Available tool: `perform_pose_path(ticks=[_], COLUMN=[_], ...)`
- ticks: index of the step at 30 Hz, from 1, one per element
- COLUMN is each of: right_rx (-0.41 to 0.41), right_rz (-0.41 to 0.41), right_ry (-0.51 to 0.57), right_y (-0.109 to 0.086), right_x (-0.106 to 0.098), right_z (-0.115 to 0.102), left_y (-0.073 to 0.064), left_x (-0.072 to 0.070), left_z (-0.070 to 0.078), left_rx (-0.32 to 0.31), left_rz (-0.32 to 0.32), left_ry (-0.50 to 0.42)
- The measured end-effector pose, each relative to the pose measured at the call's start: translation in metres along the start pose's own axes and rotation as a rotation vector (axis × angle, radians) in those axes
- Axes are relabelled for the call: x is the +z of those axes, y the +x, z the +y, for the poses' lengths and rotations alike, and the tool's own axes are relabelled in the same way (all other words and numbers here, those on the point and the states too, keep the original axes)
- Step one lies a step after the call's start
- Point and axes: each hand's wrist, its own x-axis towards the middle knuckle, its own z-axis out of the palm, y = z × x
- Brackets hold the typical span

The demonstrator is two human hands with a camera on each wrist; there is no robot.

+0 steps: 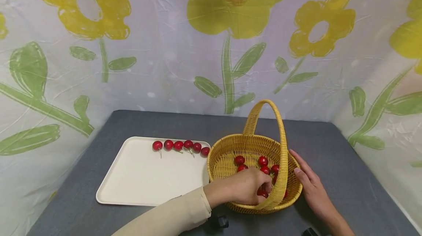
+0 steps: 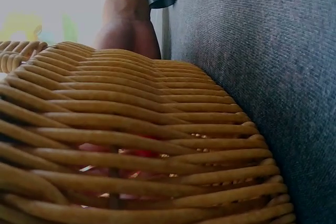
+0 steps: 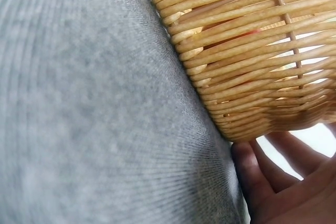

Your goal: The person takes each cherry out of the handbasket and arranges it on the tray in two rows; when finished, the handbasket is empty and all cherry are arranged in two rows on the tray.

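Note:
A yellow wicker basket (image 1: 227, 144) with a tall arched handle (image 1: 281, 144) stands at the tray's right end. Red cherries lie inside it, among them one cherry (image 1: 239, 160) near the back. My left hand (image 1: 245, 186) reaches over the front rim into the basket. Its thumb and bent index finger pinch a cherry (image 1: 262, 193); the other fingers are hidden. Against the basket's outer right side rests my right hand (image 1: 313, 188), fingers spread and fairly straight. In the right wrist view its fingertips touch the woven wall (image 3: 252, 77). Bits of red show through the weave (image 2: 142, 145) in the left wrist view.
A cream rectangular tray (image 1: 148, 177) lies left of the basket. Several cherries (image 1: 178, 145) form a row along its back edge, some with stems. A dark grey cloth (image 1: 184, 120) covers the table. Flower-printed curtain (image 1: 158, 74) hangs behind and at the sides.

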Motion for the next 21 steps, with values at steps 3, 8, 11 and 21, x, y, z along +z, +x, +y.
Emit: perform_pose_path(ticks=[3, 8, 11, 21], right_rx=[-0.001, 0.008, 0.004, -0.013], right_rz=[-0.004, -0.002, -0.003, -0.008], right_ry=[0.009, 0.009, 0.014, 0.042], right_y=[0.000, -0.001, -0.001, 0.000], right_x=[0.000, 0.000, 0.001, 0.001], right_z=[0.000, 0.000, 0.000, 0.001], left_y=[-0.001, -0.002, -0.002, -0.003], left_x=[0.001, 0.000, -0.001, -0.010], left_z=[-0.001, -0.001, 0.000, 0.002], left_rx=[0.027, 0.064, 0.022, -0.189], left_rz=[0.038, 0.083, 0.138, 0.433], left_ry=[0.007, 0.062, 0.064, -0.341])
